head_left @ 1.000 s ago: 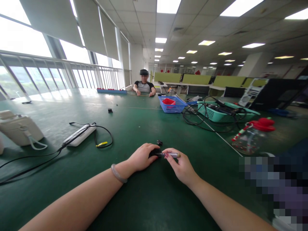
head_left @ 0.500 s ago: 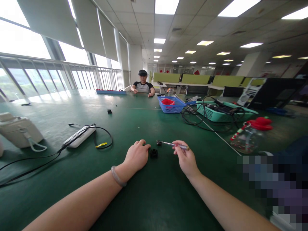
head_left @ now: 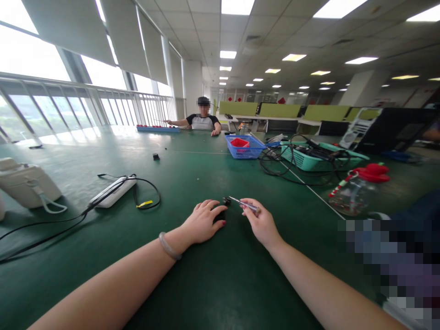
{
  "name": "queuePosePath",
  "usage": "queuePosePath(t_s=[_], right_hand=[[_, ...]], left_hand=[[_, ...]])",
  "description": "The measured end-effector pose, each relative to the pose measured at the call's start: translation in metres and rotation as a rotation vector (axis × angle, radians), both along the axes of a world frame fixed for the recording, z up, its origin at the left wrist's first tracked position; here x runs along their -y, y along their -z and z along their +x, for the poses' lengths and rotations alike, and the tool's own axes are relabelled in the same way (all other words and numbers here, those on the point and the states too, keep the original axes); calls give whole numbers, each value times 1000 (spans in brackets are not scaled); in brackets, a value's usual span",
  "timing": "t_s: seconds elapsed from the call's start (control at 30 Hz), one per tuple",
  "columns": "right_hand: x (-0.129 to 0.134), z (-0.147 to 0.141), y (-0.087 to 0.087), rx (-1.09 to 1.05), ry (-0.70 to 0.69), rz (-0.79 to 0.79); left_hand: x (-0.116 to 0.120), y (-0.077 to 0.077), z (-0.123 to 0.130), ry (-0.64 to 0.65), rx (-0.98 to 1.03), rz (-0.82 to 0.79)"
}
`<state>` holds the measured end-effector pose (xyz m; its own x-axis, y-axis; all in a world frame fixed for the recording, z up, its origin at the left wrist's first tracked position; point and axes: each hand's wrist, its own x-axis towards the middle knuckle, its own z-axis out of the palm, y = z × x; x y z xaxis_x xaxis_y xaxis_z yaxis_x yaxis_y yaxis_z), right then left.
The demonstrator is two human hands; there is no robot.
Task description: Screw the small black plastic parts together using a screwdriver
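My left hand rests on the green table with thumb and forefinger closed about a small black block, which they mostly cover. A slim screwdriver with a shiny, purplish handle is gripped in my right hand, its metal shaft pointing left. Its tip is at a small dark piece just beyond the left fingertips; whether that piece sticks to the tip or lies on the table I cannot tell.
A white power strip with black cords lies left, beside a beige case. Farther off are another black block, a blue basket and a green basket of cables. A red-lidded jar stands right. Someone sits opposite.
My left hand has moved right and closed around the black block. My right hand has brought the screwdriver slightly left and tilted it. The person opposite has stretched an arm toward the blue tray.
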<state>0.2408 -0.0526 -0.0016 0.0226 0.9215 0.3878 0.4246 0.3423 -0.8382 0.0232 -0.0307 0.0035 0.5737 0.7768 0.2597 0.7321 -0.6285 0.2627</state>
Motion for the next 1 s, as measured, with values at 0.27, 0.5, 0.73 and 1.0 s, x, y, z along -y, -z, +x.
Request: queuePosePath(t_s=[0.27, 0.5, 0.73, 1.0], right_hand=[[-1, -1, 0, 19, -13, -99], [-4, 0, 5, 7, -53, -113], [-1, -5, 1, -66, -160, -98], [-7, 2, 2, -250, 15, 16]], left_hand=[[-6, 5, -1, -263, -13, -2], [-9, 8, -2, -271, 22, 4], [-9, 7, -2, -230, 30, -15], [-8, 3, -2, -69, 23, -35]])
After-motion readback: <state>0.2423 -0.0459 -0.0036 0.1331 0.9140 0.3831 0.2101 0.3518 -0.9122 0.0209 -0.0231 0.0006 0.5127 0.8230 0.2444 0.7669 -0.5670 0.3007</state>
